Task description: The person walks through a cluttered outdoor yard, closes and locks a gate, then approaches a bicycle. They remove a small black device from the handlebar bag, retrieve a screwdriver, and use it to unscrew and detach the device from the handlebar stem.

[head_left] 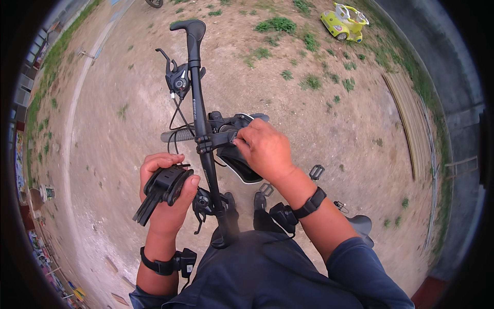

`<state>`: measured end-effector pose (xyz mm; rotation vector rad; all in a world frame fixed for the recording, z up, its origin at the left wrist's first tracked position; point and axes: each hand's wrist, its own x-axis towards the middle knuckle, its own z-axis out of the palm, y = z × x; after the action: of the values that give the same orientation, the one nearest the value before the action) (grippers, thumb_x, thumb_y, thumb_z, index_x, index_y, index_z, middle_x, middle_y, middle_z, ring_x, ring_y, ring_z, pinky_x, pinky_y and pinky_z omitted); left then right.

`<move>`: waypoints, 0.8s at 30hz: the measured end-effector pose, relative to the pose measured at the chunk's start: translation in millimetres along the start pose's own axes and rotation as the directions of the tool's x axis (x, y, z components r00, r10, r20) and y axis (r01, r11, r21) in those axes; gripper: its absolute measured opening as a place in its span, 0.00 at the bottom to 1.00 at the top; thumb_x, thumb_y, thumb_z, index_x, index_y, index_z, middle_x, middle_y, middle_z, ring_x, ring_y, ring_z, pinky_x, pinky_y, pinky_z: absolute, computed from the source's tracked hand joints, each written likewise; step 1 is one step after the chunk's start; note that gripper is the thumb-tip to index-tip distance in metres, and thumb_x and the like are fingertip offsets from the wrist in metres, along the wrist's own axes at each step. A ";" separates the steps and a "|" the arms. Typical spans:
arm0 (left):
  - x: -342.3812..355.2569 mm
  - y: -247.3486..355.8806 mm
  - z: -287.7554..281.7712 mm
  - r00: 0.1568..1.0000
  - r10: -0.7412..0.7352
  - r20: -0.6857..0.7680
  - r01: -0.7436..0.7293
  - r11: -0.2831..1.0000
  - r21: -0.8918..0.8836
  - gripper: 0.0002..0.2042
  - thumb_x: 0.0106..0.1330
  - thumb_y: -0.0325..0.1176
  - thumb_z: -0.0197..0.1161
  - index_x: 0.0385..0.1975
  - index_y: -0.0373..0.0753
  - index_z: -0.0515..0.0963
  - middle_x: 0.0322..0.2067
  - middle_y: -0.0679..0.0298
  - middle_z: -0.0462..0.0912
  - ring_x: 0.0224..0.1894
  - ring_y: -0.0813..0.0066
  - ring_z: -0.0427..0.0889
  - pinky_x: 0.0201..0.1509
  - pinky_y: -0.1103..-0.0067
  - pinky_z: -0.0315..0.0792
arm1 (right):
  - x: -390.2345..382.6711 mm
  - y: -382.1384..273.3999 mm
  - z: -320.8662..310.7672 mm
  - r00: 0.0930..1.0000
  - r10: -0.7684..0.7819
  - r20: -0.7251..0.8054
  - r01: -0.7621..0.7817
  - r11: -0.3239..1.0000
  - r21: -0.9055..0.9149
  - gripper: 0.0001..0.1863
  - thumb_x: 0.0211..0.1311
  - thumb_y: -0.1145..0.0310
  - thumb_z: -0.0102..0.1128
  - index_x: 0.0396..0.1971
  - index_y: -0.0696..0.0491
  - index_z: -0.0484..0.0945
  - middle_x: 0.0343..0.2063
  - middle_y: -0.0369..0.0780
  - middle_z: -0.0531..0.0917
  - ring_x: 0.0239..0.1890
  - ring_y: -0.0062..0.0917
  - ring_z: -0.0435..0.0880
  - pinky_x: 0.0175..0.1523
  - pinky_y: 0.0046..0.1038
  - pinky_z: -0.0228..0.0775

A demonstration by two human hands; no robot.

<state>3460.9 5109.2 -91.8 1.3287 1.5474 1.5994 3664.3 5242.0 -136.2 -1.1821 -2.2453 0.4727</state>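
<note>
Outdoor yard: bare dirt ground (123, 139) with weed tufts (278, 24), a grey wall (455, 56) along its right edge.

Hands apart. Left hand (174, 213) was closed round a black fitting (163, 185) of layered parts, just left of the handlebar (198, 98); exact kind unclear. Right hand (267, 153) had thumb and forefinger close together at the rear end of the stem (221, 139); could not tell whether they gripped something small there.

Step, as judged: finger work at the stem, fitting carried ready. Called for a light fingertip touch, wrist clear of the white-edged black pouch (239, 167) under the hand. No hand steadied the bar; it might have swung, so bracing it seemed wise. Fitting looked awkward one-handed; a full-palm hold suited it.

Farther out: one brake lever and shifter (179, 82) toward the bar's far end, a second set (203, 202) toward its near end. Front tyre (180, 135) showed left of the stem. Saddle (360, 225) lower right. Yellow toy car (343, 24) sat near the ground's far right corner; long boards (407, 123) lay along its right edge.
</note>
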 end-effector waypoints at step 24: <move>-20.7 -13.5 -25.8 0.996 -0.072 -0.060 0.074 0.997 0.018 0.23 0.59 0.23 0.76 0.51 0.38 0.71 0.50 0.56 0.76 0.55 0.65 0.80 0.57 0.72 0.79 | 6.4 -7.3 -0.8 0.998 -0.007 0.060 0.010 0.999 -0.044 0.06 0.63 0.65 0.71 0.34 0.49 0.83 0.34 0.39 0.83 0.36 0.40 0.86 0.39 0.40 0.80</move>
<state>3442.0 5082.7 -106.4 1.2309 1.6319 1.5950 3657.2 5243.4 -129.7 -1.1948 -2.3223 0.4625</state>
